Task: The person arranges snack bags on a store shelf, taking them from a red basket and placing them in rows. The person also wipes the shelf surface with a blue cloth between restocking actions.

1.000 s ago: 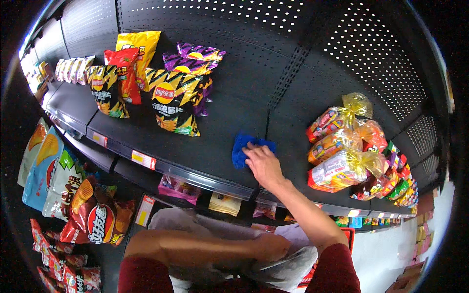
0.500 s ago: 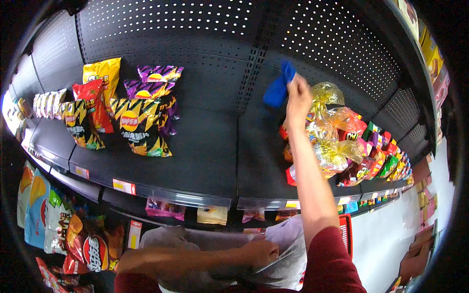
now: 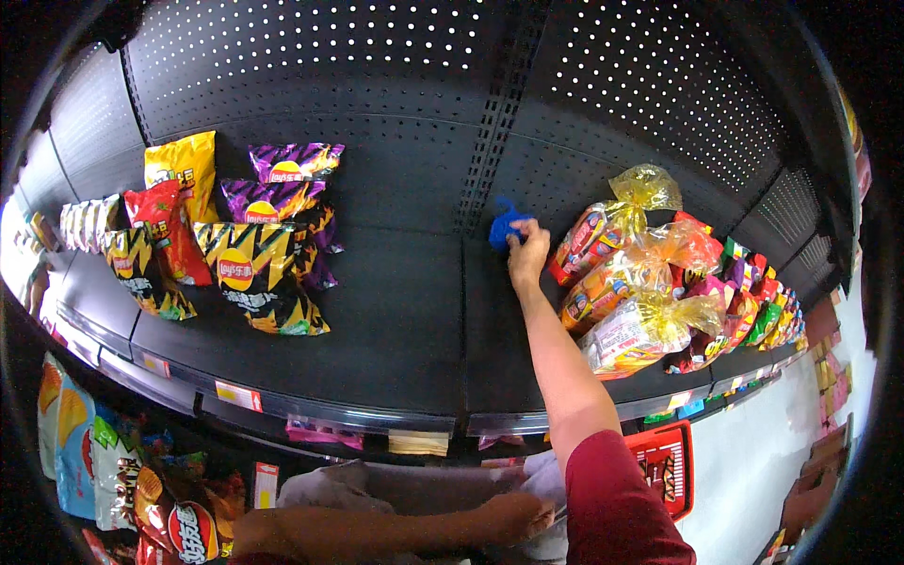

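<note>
Several perforated panels (image 3: pixel 659 89) back the black shelf (image 3: pixel 395 344); pale floor (image 3: pixel 730 438) lies right.

on the shelf (image 3: pixel 395 348), chip bags (image 3: pixel 252 275) stand left of the cloth (image 3: pixel 505 229), snack packs (image 3: pixel 603 294) to its right.

We note a black shelf (image 3: pixel 395 353). On its left we see black, purple, red and yellow snack bags (image 3: pixel 250 282); on its right, gold-topped bundles (image 3: pixel 601 294) beside multicoloured packets (image 3: pixel 767 320).
</note>
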{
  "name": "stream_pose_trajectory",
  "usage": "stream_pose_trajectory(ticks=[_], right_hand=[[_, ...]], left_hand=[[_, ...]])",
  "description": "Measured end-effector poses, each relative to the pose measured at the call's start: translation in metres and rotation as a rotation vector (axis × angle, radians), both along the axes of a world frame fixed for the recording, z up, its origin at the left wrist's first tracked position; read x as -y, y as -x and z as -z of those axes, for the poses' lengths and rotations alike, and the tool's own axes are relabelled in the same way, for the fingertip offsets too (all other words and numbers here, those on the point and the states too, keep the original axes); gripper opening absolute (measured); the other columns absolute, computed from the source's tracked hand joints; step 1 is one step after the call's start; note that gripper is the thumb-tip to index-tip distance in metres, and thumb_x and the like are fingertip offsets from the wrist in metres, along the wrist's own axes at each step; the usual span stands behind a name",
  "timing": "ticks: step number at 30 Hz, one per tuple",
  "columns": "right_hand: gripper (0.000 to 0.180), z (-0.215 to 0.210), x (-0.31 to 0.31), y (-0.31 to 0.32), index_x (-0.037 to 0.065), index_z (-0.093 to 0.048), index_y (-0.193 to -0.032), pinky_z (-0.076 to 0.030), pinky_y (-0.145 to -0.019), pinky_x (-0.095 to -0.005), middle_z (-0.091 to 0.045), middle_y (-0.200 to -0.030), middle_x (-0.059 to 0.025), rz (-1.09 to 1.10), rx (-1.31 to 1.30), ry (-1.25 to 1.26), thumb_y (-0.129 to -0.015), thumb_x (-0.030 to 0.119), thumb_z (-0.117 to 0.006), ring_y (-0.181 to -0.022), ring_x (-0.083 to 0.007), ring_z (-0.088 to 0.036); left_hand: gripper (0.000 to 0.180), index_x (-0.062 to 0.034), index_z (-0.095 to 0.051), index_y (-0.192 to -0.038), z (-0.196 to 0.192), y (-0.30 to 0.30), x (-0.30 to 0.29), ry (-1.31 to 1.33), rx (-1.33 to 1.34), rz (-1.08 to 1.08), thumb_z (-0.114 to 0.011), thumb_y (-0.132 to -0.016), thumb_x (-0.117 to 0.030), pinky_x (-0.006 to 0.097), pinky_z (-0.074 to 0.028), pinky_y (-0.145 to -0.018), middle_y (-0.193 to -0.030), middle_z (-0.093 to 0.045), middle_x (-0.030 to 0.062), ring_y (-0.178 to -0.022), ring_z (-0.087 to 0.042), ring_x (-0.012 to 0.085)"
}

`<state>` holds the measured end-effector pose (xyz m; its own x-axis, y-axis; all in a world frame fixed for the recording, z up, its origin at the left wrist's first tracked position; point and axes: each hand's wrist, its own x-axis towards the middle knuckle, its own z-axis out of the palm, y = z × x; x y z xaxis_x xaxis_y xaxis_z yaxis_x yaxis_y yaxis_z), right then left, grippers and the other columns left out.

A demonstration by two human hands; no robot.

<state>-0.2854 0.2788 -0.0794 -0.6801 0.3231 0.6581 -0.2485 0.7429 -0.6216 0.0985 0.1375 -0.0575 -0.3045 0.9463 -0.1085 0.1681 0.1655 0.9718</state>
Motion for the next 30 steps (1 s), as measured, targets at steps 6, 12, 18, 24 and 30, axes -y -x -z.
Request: stream_pose_trajectory(ticks=[6,12,18,24,30], right_hand=[[0.022,-0.075,0.042,0.004,0.003,-0.061,-0.092,-0.045,-0.08,-0.0424,-0.056,-0.086,-0.0142,-0.181,-0.167,0.004,-0.074,0.002,-0.074,-0.087,-0.0304,-0.055],[0.022,-0.268,0.078,0.031,0.011,-0.071,-0.102,-0.046,-0.083,-0.042,-0.063,-0.097,-0.0169,-0.292,-0.656,-0.035,-0.08,0.016,-0.072,-0.093,-0.0338,-0.059],[0.02,-0.186,0.109,0.016,0.019,-0.069,-0.098,-0.046,-0.085,-0.0421,-0.056,-0.098,-0.0101,-0.213,-0.498,-0.216,-0.079,0.013,-0.074,-0.098,-0.031,-0.055],[0.022,-0.042,0.103,-0.008,0.01,-0.06,-0.089,-0.049,-0.076,-0.0423,-0.052,-0.094,-0.0096,-0.23,-0.034,-0.301,-0.074,0.006,-0.077,-0.093,-0.0304,-0.055],[0.02,-0.08,0.108,0.01,0.007,-0.064,-0.092,-0.047,-0.074,-0.0439,-0.054,-0.088,-0.0138,-0.312,-0.137,-0.277,-0.075,0.006,-0.074,-0.09,-0.0334,-0.057]], left_hand=[[0.024,-0.003,-0.06,-0.1,-0.004,0.004,0.004,0.1,-0.01,0.014,-0.046,-0.099,-0.022,0.047,-0.049,-0.082,-0.095,-0.066,0.021,-0.089,-0.065,0.0371],[0.021,-0.0069,-0.057,-0.094,0.013,0.005,-0.004,0.085,0.062,0.005,-0.047,-0.096,-0.025,0.048,-0.048,-0.078,-0.088,-0.063,0.0175,-0.088,-0.064,0.0382],[0.027,-0.0021,-0.062,-0.103,-0.001,0.017,0.002,0.132,0.017,0.02,-0.044,-0.099,-0.022,0.046,-0.05,-0.083,-0.1,-0.067,0.0216,-0.092,-0.065,0.0351],[0.025,-0.0022,-0.06,-0.098,-0.016,0.019,0.008,0.111,-0.058,-0.05,-0.045,-0.098,-0.023,0.048,-0.051,-0.078,-0.095,-0.068,0.0226,-0.088,-0.067,0.0379],[0.019,-0.0064,-0.057,-0.1,-0.001,0.017,0.006,0.053,-0.097,-0.086,-0.048,-0.095,-0.022,0.049,-0.05,-0.077,-0.09,-0.065,0.0199,-0.088,-0.065,0.0395]])
